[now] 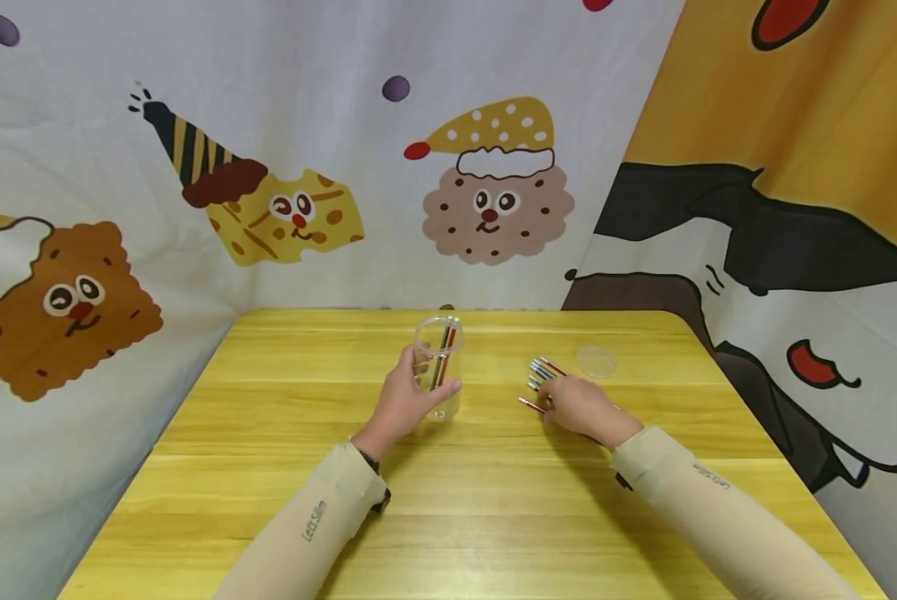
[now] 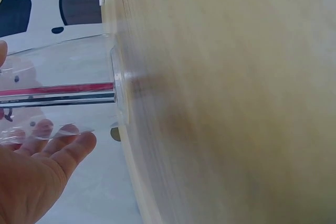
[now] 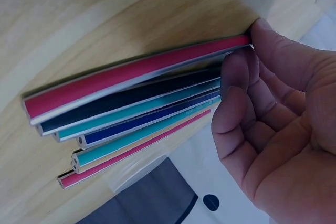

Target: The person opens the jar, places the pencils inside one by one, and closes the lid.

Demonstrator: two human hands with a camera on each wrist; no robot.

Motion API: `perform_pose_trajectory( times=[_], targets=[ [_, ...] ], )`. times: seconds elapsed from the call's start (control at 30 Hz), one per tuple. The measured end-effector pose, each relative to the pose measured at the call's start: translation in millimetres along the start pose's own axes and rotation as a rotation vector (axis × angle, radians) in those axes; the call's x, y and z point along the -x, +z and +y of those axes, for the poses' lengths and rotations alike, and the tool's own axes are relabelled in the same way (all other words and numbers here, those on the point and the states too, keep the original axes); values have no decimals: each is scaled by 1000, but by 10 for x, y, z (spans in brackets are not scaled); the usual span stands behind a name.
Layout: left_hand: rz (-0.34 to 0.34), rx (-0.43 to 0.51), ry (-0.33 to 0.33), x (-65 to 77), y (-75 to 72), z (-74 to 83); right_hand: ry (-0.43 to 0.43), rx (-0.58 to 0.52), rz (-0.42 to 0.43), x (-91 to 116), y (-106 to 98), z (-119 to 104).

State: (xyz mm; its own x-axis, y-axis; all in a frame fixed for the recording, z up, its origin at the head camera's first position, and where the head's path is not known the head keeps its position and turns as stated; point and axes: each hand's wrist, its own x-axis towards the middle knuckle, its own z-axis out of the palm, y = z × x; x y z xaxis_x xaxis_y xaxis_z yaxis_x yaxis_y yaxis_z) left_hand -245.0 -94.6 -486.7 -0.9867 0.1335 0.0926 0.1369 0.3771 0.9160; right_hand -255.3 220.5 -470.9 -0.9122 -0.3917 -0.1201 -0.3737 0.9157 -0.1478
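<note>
Pencils (image 3: 136,99) lie on the worktop (image 1: 456,517), right of its middle, in a loose, fanned row. They are striped lengthwise with pale edges: red, black, teal, dark blue, teal again, then orange and a second red at the far side. The right hand (image 1: 579,406) is over their near ends, its grip almost closed, with thumb and forefinger pinching the tip of the nearest red pencil (image 3: 136,74); the other fingers are bent in beside the rest of the row.

Just beyond the row, a clear round lid (image 1: 596,362) lies flat.

To the left, well apart from the row, is a clear jar (image 1: 454,365), upright and open at the top, its base down at the worktop. Inside, a red and a dark pencil lean side by side, their ends near the rim. The left hand (image 1: 405,398) holds the jar from the side, its grip spread to the jar's width, thumb across the near side and fingers round the far one.

Both arms wear beige sleeves (image 1: 321,508), and a black band shows at the left wrist. Behind the worktop hangs a pale cloth (image 1: 328,83) printed with cartoon biscuits, cheese and party hats.
</note>
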Motion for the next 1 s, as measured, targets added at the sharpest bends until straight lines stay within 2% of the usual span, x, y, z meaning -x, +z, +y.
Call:
perform_pose_trajectory(
  times=[0.67,0.87,1.0],
  targets=[
    [1,5,5,5,-4,-22,-47,-37,-53,1,-3,-7],
    [3,0,9,13,4,-20,-46,-116,-64,0,-1,6],
    [4,0,17,12,2,-16,-29,-213,-17,-12,-53,6]
  ],
)
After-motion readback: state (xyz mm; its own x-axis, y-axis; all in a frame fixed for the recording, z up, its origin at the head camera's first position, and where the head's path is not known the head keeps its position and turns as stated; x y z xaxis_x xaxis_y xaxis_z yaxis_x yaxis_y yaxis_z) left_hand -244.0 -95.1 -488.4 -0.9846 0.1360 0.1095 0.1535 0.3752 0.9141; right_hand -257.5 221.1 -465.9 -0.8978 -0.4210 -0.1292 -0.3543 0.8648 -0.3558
